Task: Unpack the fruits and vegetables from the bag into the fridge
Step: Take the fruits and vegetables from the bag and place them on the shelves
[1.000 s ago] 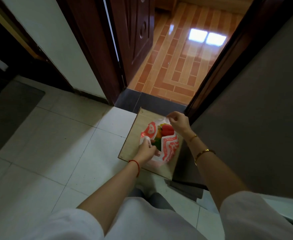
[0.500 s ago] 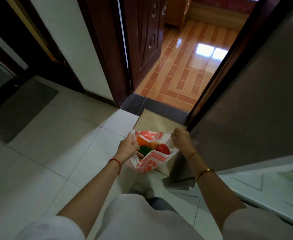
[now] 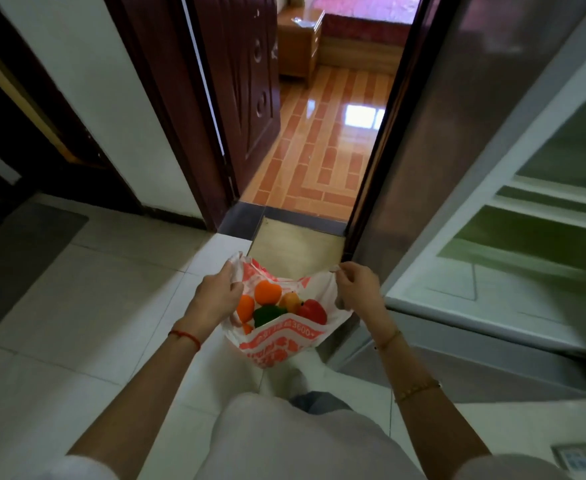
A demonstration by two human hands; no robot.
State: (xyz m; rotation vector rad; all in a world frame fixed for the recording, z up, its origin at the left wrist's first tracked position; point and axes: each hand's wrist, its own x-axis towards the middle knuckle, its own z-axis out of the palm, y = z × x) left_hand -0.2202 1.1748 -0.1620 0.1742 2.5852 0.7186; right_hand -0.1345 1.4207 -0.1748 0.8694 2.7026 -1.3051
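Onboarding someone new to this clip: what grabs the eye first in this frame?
The white plastic bag with red print, low in the middle, held open by the left hand and the right hand, shows bright orange, green and red produce inside. To the right stands the open fridge with greenish shelves. Straight ahead, a doorway gives onto a glossy orange tiled floor with window glare.

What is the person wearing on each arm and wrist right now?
Both forearms are bare, with short white sleeves at the frame's bottom. The left wrist carries a thin red string bracelet. The right arm wears two thin gold bracelets, one nearer the wrist.
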